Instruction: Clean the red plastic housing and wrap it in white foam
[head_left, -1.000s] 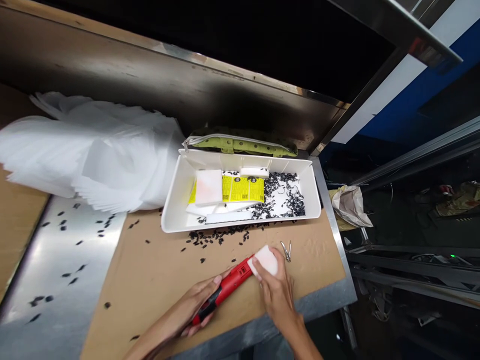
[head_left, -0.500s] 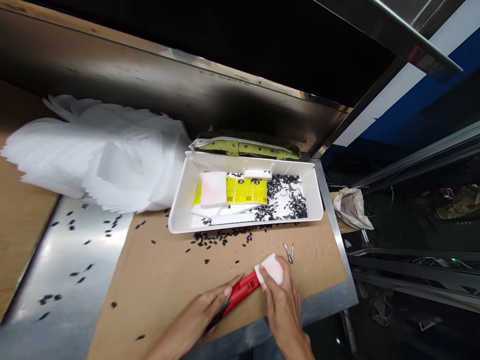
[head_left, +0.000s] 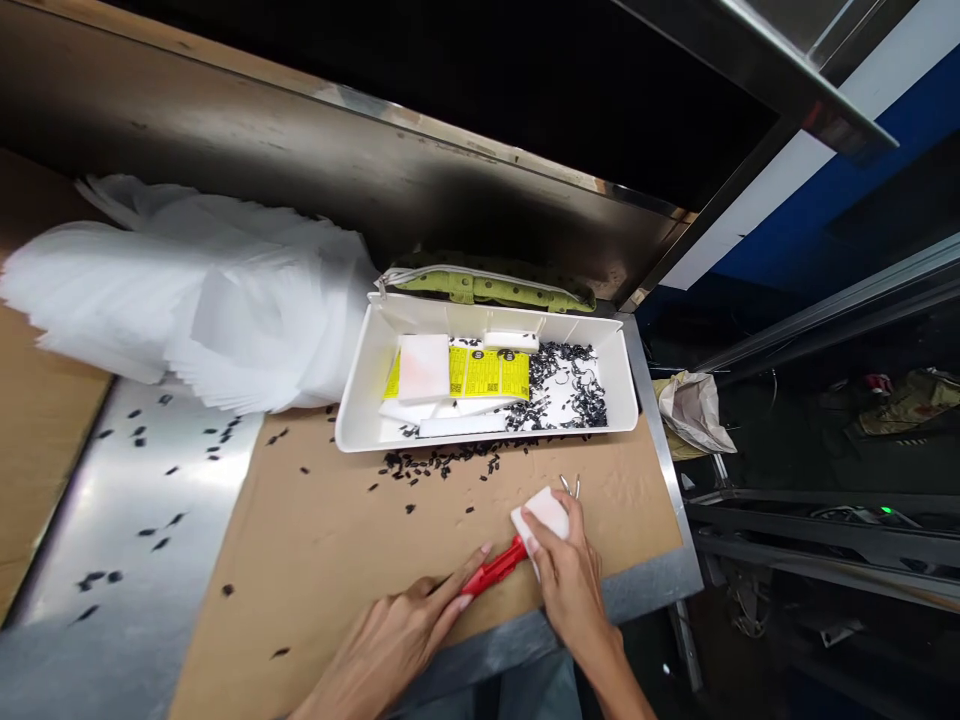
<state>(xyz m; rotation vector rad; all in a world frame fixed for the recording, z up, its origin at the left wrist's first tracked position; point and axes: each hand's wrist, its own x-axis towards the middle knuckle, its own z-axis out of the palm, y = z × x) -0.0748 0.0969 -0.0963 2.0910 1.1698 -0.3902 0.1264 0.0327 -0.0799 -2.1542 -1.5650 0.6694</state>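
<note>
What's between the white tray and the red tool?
Head view: bare cardboard with scattered black bits near the white tray; nothing else before the red tool.

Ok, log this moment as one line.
left hand: on red tool | right hand: holds white block | white tray behind

Red cutter (head_left: 495, 569) with black trim. White block (head_left: 545, 512). White tray (head_left: 360, 400) with yellow labels (head_left: 491, 373) printed in black, white pads (head_left: 424, 367), black bits (head_left: 570, 385). Green pouch (head_left: 487, 288), dark dots, white edging. Brown cardboard (head_left: 337, 540) speckled with black bits. White foam sheets (head_left: 195, 290). Grey steel worktop (head_left: 127, 560).
</note>
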